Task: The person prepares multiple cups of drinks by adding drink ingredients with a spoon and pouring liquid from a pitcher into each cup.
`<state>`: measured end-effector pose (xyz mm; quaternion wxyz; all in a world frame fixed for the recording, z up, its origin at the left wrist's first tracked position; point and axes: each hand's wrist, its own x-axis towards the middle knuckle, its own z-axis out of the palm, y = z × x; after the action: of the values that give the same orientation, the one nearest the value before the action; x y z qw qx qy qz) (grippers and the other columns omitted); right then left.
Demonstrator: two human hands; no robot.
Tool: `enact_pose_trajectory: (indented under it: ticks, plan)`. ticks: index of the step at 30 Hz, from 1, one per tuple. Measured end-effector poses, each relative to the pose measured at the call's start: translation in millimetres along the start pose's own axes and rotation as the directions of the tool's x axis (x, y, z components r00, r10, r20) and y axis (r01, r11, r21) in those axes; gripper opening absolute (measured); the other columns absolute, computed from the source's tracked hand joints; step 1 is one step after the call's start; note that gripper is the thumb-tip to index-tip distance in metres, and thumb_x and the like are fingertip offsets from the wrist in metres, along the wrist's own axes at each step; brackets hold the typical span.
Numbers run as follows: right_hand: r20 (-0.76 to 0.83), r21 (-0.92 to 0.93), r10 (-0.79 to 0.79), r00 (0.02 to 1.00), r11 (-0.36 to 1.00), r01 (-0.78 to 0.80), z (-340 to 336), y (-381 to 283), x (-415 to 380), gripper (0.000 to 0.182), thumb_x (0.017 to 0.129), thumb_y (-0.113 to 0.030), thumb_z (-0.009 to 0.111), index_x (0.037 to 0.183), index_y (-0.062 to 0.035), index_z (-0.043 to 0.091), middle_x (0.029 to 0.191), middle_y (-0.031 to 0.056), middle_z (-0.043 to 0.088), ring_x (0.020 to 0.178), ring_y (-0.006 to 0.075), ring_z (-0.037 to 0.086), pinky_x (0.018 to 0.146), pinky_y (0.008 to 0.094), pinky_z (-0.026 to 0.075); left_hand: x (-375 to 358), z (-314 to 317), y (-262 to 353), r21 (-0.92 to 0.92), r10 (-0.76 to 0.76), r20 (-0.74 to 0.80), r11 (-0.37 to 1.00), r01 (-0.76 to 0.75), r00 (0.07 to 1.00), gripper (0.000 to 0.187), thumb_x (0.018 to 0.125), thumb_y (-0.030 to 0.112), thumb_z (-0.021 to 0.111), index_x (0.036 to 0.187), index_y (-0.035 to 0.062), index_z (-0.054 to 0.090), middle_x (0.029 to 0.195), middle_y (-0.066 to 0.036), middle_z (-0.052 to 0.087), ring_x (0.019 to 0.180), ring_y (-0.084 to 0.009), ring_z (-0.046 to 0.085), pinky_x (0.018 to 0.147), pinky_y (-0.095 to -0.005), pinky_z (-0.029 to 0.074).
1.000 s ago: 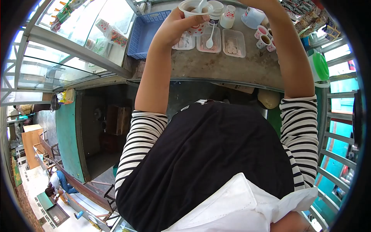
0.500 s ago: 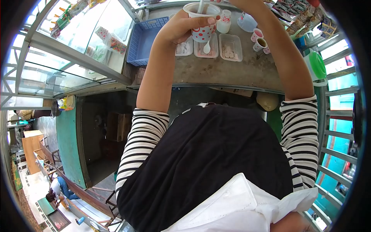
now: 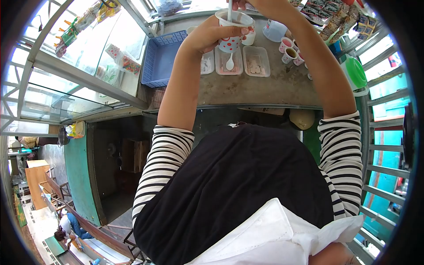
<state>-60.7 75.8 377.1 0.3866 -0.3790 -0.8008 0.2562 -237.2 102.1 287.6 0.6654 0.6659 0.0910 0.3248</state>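
My left hand point(image 3: 206, 37) is wrapped round a clear plastic cup with red dots point(image 3: 229, 45), held above the counter. A long pale handle point(image 3: 230, 13) stands up out of the cup; its lower end is hidden inside. At the top edge, my right hand point(image 3: 240, 4) has its fingers closed at the upper end of this handle, partly cut off by the frame. Below the cup, a white spoon point(image 3: 229, 62) lies in a shallow plastic tub point(image 3: 238, 72). Similar tubs sit on either side, the right tub point(image 3: 267, 73) with pale bits inside.
A blue plastic basket point(image 3: 154, 79) stands left on the counter point(image 3: 260, 92). Small dotted cups with coloured contents point(image 3: 289, 54) and a clear container point(image 3: 274, 33) are at right. Sachets point(image 3: 327, 15) hang top right, near a green-lidded jug point(image 3: 353, 73). A person point(image 3: 68, 225) sits far lower left.
The view has tilted slightly, so the counter items sit lower in it. My right hand shows more now and is closer to the handle. The left hand keeps hold of the cup.
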Motion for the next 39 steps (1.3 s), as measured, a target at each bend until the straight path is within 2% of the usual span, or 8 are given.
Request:
enact_pose_trajectory:
  ticks: [3,9,17,19,29,33,34,39]
  plan:
    - [0.049,0.032,0.057,0.997,0.998,-0.059,-1,10,0,0.028,0.105,-0.026,0.042,0.097,-0.0027,0.056,0.08,0.0022,0.058,0.072,0.01,0.058,0.068,0.0259,0.049,4,0,-1,0.058,0.031,0.057,0.998,-0.035,0.998,0.057,0.082,0.022,0.074,0.128,-0.0007,0.05,0.111,-0.011,0.064,0.099,-0.0178,0.063,0.085,-0.034,0.052]
    - [-0.149,-0.231,0.136,0.979,0.958,-0.168,-4,19,-8,0.029,0.102,-0.026,0.046,0.092,-0.0026,0.06,0.072,0.0017,0.061,0.062,0.0111,0.056,0.057,0.027,0.045,6,0,-8,0.039,0.032,0.004,0.999,-0.032,0.999,0.045,0.079,0.021,0.076,0.115,-0.0017,0.061,0.103,-0.009,0.066,0.093,-0.0168,0.063,0.081,-0.0314,0.05]
    - [-0.396,0.246,0.278,0.875,0.95,-0.191,-1,58,-24,0.027,0.101,-0.024,0.052,0.088,-0.0026,0.061,0.069,0.0044,0.062,0.056,0.0076,0.054,0.052,0.022,0.043,14,-6,-6,0.097,-0.002,-0.247,0.995,0.027,0.969,0.04,0.074,0.023,0.081,0.105,0.0028,0.065,0.088,-0.004,0.066,0.076,-0.0106,0.061,0.063,-0.0271,0.047]
    - [-0.515,0.098,-0.034,0.856,0.99,0.098,-6,62,-25,0.028,0.102,-0.026,0.05,0.092,-0.0024,0.061,0.071,0.003,0.061,0.058,0.0074,0.054,0.052,0.0228,0.044,18,-2,-6,0.059,0.015,-0.256,0.998,0.0,0.967,0.039,0.074,0.024,0.081,0.102,0.0032,0.066,0.085,-0.002,0.065,0.074,-0.01,0.06,0.062,-0.0264,0.046]
    - [-0.229,0.053,0.103,0.968,0.994,-0.094,-13,41,-37,0.026,0.105,-0.022,0.042,0.099,-0.0003,0.057,0.078,0.0048,0.057,0.061,0.0112,0.057,0.058,0.0264,0.048,27,-2,-26,0.108,0.069,-0.16,0.993,-0.052,0.985,0.038,0.072,0.028,0.083,0.097,0.0053,0.068,0.077,0.001,0.063,0.067,-0.0088,0.055,0.057,-0.0248,0.04]
    - [-0.212,0.075,0.023,0.977,0.997,-0.007,-16,39,-34,0.025,0.106,-0.019,0.039,0.098,-0.0013,0.055,0.08,0.0047,0.057,0.063,0.0109,0.057,0.059,0.0257,0.047,18,0,-26,0.185,0.043,-0.174,0.983,-0.01,0.984,0.036,0.072,0.027,0.083,0.095,0.0058,0.067,0.077,0.001,0.062,0.067,-0.0086,0.055,0.059,-0.0253,0.041]
    - [-0.179,0.142,0.114,0.977,0.986,-0.089,-18,42,-34,0.028,0.104,-0.023,0.043,0.106,-0.0002,0.059,0.091,0.0082,0.062,0.078,0.0169,0.063,0.073,0.0309,0.05,16,0,-24,0.197,0.009,-0.143,0.98,0.02,0.99,0.035,0.072,0.026,0.083,0.095,0.0059,0.067,0.079,0.001,0.063,0.069,-0.0084,0.055,0.06,-0.0251,0.042]
    - [-0.166,0.137,-0.057,0.984,0.987,0.08,16,24,-27,0.018,0.101,-0.011,0.046,0.098,0.0004,0.06,0.086,0.0067,0.062,0.073,0.0122,0.063,0.071,0.0278,0.053,5,3,-22,0.124,-0.039,-0.136,0.991,0.056,0.99,0.041,0.072,0.019,0.081,0.107,0.0047,0.064,0.09,0.001,0.065,0.077,-0.006,0.056,0.063,-0.0215,0.041]
